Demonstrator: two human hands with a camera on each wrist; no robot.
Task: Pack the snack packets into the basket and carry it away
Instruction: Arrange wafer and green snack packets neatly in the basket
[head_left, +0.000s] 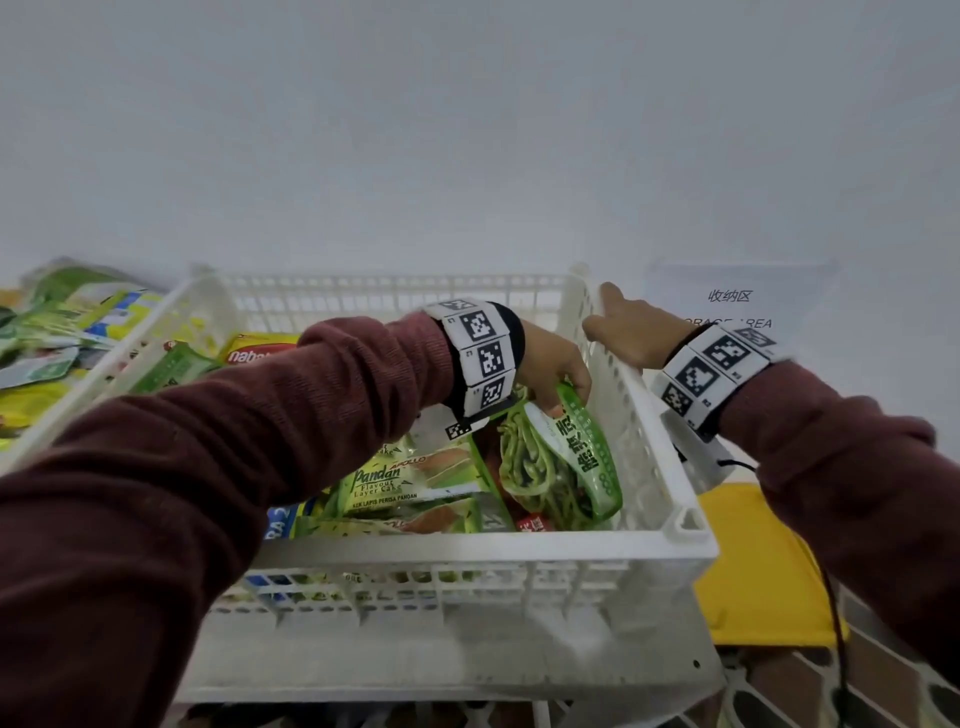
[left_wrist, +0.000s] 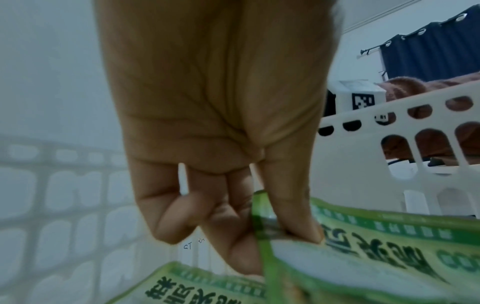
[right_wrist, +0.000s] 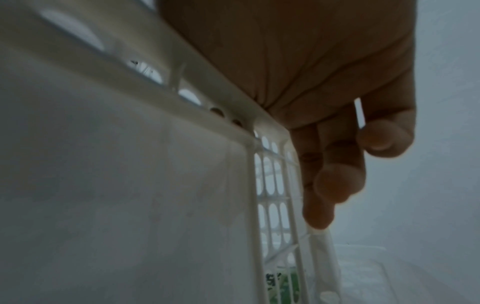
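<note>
A white slatted basket (head_left: 467, 556) stands in front of me with several snack packets in it, among them a Pandan cake packet (head_left: 395, 478) and a yellow Nabati packet (head_left: 254, 353). My left hand (head_left: 556, 374) reaches across into the basket's right side. Its thumb and fingers pinch the top edge of a green packet (head_left: 587, 457) that stands against the right wall. The left wrist view shows that pinch (left_wrist: 285, 236) on the green packet (left_wrist: 376, 257). My right hand (head_left: 623, 332) rests on the right rim, palm on the rim (right_wrist: 207, 92), fingers (right_wrist: 335, 185) hanging loosely outside.
A pile of more green and yellow snack packets (head_left: 67, 322) lies left of the basket. A yellow pad (head_left: 758, 561) lies to the right, near a paper sign (head_left: 732, 306) reading storage area. A white wall is close behind.
</note>
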